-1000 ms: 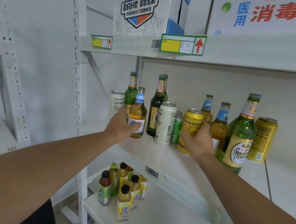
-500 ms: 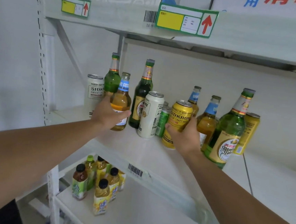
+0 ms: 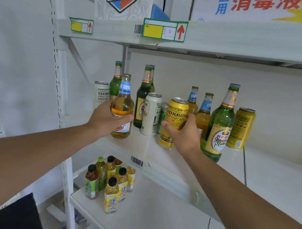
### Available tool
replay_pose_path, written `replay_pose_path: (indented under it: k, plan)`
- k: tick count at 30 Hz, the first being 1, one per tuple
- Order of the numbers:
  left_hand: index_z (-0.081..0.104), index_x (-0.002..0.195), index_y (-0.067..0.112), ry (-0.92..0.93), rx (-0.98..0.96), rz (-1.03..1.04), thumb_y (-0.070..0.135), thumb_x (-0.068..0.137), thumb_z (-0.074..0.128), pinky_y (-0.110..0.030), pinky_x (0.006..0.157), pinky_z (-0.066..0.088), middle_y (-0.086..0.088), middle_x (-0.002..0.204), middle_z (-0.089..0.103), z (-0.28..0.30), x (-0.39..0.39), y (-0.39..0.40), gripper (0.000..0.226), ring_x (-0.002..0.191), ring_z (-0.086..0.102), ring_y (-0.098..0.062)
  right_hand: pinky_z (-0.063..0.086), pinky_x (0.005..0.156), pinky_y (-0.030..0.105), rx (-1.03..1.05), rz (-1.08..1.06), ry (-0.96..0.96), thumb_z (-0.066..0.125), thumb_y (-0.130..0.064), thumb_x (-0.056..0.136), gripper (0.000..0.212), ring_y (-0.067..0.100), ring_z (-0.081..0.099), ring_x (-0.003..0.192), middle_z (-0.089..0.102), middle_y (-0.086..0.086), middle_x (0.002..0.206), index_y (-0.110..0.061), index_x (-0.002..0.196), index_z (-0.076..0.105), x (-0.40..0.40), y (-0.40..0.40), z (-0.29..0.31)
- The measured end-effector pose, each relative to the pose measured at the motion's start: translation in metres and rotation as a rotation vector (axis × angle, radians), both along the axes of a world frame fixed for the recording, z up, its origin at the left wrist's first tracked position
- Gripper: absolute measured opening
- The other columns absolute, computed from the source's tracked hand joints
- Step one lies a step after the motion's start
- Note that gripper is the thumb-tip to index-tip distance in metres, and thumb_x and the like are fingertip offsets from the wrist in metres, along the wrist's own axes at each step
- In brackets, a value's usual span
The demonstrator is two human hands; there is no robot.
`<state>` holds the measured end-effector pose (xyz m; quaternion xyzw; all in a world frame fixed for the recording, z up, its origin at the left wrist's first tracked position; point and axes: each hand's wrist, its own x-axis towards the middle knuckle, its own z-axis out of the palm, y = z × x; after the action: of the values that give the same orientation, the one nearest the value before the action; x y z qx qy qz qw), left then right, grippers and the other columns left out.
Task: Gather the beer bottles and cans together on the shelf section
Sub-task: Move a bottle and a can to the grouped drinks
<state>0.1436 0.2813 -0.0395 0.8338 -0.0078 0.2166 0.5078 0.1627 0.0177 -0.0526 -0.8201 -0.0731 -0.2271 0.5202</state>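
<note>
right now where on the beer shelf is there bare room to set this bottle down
Bare shelf lies along the front edge, ahead of the white can and between both hands. More runs right of the far yellow can. It is crowded from the white can to the big green bottle, cans and bottles packed close. The left hand holds the amber bottle.

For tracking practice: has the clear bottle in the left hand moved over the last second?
Yes. The clear bottle has come forward toward the shelf edge, judged against the dark green bottle standing beside it.

Single head view, close, facing forward and seemingly slightly downward at shelf (image 3: 143, 147)
</note>
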Motion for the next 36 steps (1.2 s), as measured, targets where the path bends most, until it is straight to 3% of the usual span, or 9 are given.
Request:
replay_pose_path:
  k: [6, 9, 12, 18, 26, 31, 36]
  plan:
    - [0.069, 0.124, 0.036, 0.009, -0.001, -0.101, 0.041, 0.083, 0.091, -0.035, 0.091, 0.060, 0.011, 0.115, 0.077, 0.003, -0.038, -0.007, 0.047, 0.108, 0.073, -0.011, 0.061, 0.089, 0.038, -0.043, 0.009, -0.004, 0.086, -0.048, 0.083, 0.063, 0.013, 0.070, 0.101, 0.070, -0.009, 0.112, -0.027, 0.129, 0.049, -0.047, -0.010, 0.011]
    - [0.070, 0.113, 0.039, 0.012, -0.002, -0.151, 0.043, 0.082, 0.092, -0.043, 0.098, 0.061, 0.009, 0.113, 0.079, 0.001, -0.055, -0.015, 0.039, 0.109, 0.075, -0.015, 0.061, 0.091, 0.040, -0.061, -0.023, -0.012, 0.087, -0.048, 0.082, 0.065, 0.015, 0.070, 0.104, 0.071, -0.007, 0.115, -0.026, 0.130, 0.050, -0.073, -0.016, 0.013]
    - [0.068, 0.105, 0.040, 0.012, -0.013, -0.208, 0.039, 0.084, 0.091, -0.041, 0.099, 0.060, 0.009, 0.111, 0.079, 0.001, -0.074, -0.027, 0.031, 0.108, 0.074, -0.013, 0.060, 0.096, 0.044, -0.040, -0.063, 0.005, 0.088, -0.045, 0.082, 0.061, 0.015, 0.071, 0.105, 0.072, -0.008, 0.115, -0.030, 0.127, 0.050, -0.101, -0.027, 0.016]
    - [0.071, 0.124, 0.034, 0.033, -0.027, -0.359, 0.047, 0.080, 0.092, -0.039, 0.098, 0.059, 0.011, 0.115, 0.080, -0.007, -0.099, -0.059, 0.051, 0.109, 0.075, -0.010, 0.062, 0.093, 0.043, -0.066, -0.189, 0.011, 0.089, -0.048, 0.081, 0.058, 0.005, 0.069, 0.098, 0.072, -0.013, 0.107, -0.029, 0.123, 0.054, -0.160, -0.068, 0.024]
    - [0.075, 0.114, 0.038, 0.044, -0.002, -0.569, 0.046, 0.080, 0.092, -0.030, 0.089, 0.057, 0.015, 0.108, 0.082, 0.002, -0.135, -0.162, 0.038, 0.104, 0.075, -0.006, 0.062, 0.092, 0.043, -0.089, -0.389, 0.052, 0.086, -0.050, 0.083, 0.065, 0.011, 0.068, 0.099, 0.069, -0.011, 0.107, -0.026, 0.132, 0.051, -0.246, -0.173, 0.030]
    - [0.077, 0.117, 0.031, 0.025, -0.001, -0.649, 0.041, 0.077, 0.096, -0.035, 0.096, 0.060, 0.013, 0.101, 0.084, 0.012, -0.148, -0.256, 0.045, 0.096, 0.080, -0.006, 0.062, 0.093, 0.047, -0.055, -0.500, 0.026, 0.089, -0.050, 0.078, 0.061, 0.012, 0.072, 0.100, 0.074, -0.012, 0.107, -0.030, 0.123, 0.053, -0.291, -0.256, 0.029]
    - [0.074, 0.118, 0.029, 0.045, -0.013, -0.735, 0.039, 0.077, 0.096, -0.047, 0.100, 0.061, 0.006, 0.107, 0.083, 0.018, -0.168, -0.363, 0.048, 0.102, 0.079, -0.016, 0.061, 0.095, 0.049, -0.063, -0.577, 0.050, 0.088, -0.053, 0.079, 0.072, 0.015, 0.072, 0.105, 0.073, -0.010, 0.113, -0.026, 0.135, 0.053, -0.336, -0.344, 0.033]
